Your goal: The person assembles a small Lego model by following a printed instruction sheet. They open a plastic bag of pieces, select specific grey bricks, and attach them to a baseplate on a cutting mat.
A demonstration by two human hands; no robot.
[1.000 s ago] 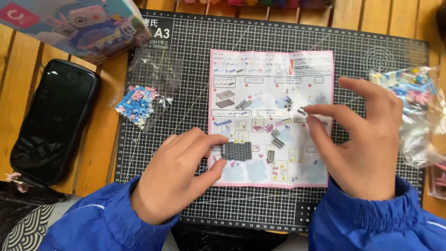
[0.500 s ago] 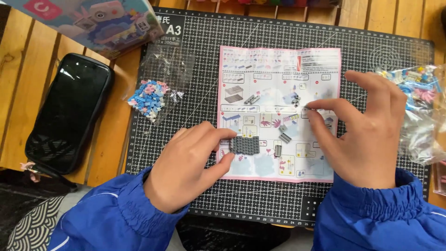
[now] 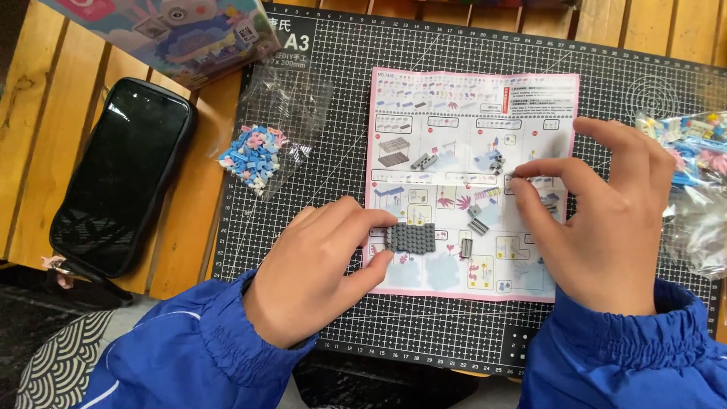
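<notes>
— Grey and studded, a small flat plate [image 3: 411, 237] is pinned at its left edge between the thumb and fingers of the left hand [image 3: 314, 276]. It is kept low on the pink-bordered instruction sheet [image 3: 469, 178], apparently so that it can be checked against the printed diagrams.

— And the right hand [image 3: 606, 227]?

— It is closed in a fine pinch; a tiny grey piece [image 3: 514, 175] is gripped at the tips of thumb and forefinger, above the middle of the sheet. The other fingers are held spread, probably to keep the view of the diagrams clear.

— What else is laid on the sheet?

— A few loose grey bricks [image 3: 477, 220] are left between the two hands, close to the plate, within easy reach. The sheet itself is creased from folding and is spread flat on a black cutting mat [image 3: 333, 113] with a white grid.

— Beyond the mat?

— A clear crinkled bag of small blue, pink and white pieces [image 3: 254, 155] is placed at the mat's left edge, and a second bag of coloured pieces [image 3: 693, 174] at the right. A glossy black phone [image 3: 121, 174] and a printed cardboard box [image 3: 170, 34] are set aside on the slatted wooden counter [image 3: 30, 113]. Blue jacket cuffs [image 3: 227, 341], gathered with elastic, are seen at both wrists.
</notes>
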